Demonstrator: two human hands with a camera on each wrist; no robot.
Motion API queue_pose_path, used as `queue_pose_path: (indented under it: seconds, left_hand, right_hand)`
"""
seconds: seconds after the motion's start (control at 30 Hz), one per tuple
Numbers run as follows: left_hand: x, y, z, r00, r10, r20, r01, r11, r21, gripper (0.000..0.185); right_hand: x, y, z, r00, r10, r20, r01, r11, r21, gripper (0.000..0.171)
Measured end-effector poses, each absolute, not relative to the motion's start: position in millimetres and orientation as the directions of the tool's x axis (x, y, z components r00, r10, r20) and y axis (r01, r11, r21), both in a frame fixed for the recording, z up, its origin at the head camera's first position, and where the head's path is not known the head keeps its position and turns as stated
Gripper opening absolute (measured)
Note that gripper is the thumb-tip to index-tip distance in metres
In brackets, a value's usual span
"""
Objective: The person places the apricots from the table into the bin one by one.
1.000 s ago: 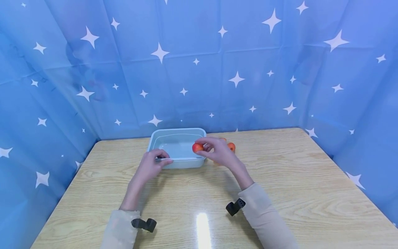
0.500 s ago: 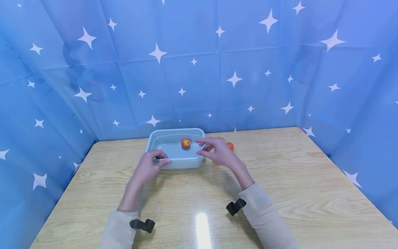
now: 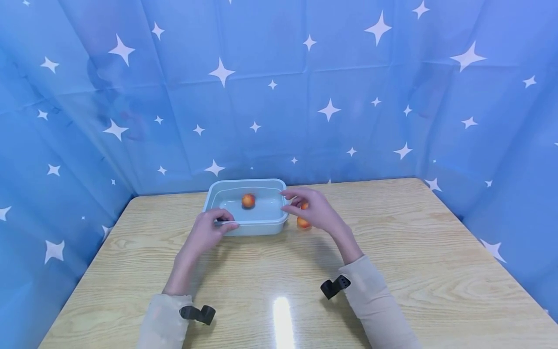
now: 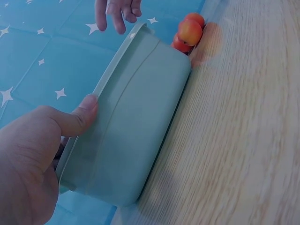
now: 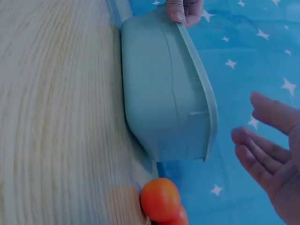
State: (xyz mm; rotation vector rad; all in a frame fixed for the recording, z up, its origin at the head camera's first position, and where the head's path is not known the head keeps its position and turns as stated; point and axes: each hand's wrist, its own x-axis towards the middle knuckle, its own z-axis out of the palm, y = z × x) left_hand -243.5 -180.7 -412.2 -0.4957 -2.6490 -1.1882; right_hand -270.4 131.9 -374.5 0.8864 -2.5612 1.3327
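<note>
A pale blue-green plastic tub (image 3: 261, 224) stands at the back of the wooden table. One small orange-red fruit (image 3: 248, 200) lies inside it. My left hand (image 3: 226, 224) grips the tub's near rim at the left corner, thumb on the outer wall (image 4: 86, 110). My right hand (image 3: 292, 201) hovers with relaxed fingers just off the tub's right end and holds nothing. More orange-red fruits (image 3: 302, 222) sit on the table against that end, partly hidden behind my right hand; they also show in the wrist views (image 4: 190, 32) (image 5: 159, 199).
Blue star-printed cloth (image 3: 348, 97) walls the table in at the back and on both sides. The wooden tabletop (image 3: 414, 252) spreads bare to the right and front of the tub. Black straps sit on both sleeves.
My right hand let go of the fruit over the tub and drew back to the right. The fruit now lies in the tub and has moved left. My left hand has kept its grip.
</note>
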Motion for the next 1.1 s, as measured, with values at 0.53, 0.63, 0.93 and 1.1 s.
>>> queue_pose_path:
  seconds: [0.53, 0.63, 0.93, 1.1]
  left_hand:
    - [-241.7, -182.3, -410.9, -0.939, 0.197, 0.281, 0.341, 0.628, 0.700, 0.012]
    - [-241.5, -181.6, -410.6, -0.943, 0.190, 0.273, 0.331, 0.627, 0.706, 0.013]
    - [-242.3, -183.2, -413.1, -0.923, 0.216, 0.318, 0.382, 0.614, 0.690, 0.013]
    - [-242.8, -183.6, -412.9, -0.917, 0.233, 0.325, 0.398, 0.599, 0.694, 0.011]
  right_hand:
    - [-274.7, 156.6, -367.1, -0.854, -0.366, 0.369, -0.512, 0.464, -0.723, 0.037]
    - [-275.5, 161.2, -366.9, -0.860, -0.351, 0.371, -0.502, 0.447, -0.740, 0.037]
    - [-278.0, 176.5, -370.4, -0.883, -0.293, 0.366, -0.464, 0.440, -0.769, 0.039]
    - [-279.4, 184.1, -372.8, -0.907, -0.261, 0.329, -0.417, 0.465, -0.781, 0.041]
